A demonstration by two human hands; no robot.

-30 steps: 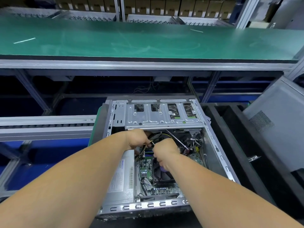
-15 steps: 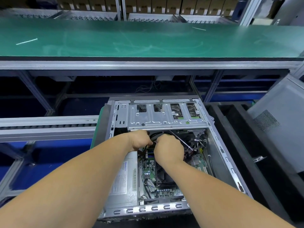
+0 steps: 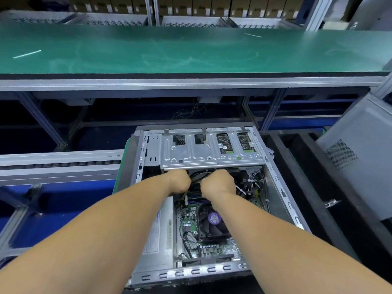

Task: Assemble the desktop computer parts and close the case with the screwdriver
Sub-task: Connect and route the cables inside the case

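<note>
Case (image 3: 275, 177): hands deeper under bracket (image 3: 212, 153)

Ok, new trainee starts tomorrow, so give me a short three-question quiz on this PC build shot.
1. True or false: the side panel is already on the case.
2. Where are both hands? A) on the green bench B) inside the case, under the drive cage C) on the fan
3. Fill in: between the left hand and right hand run ___.

Key: 1 false, it leans to the right; 2 B; 3 cables.
</note>
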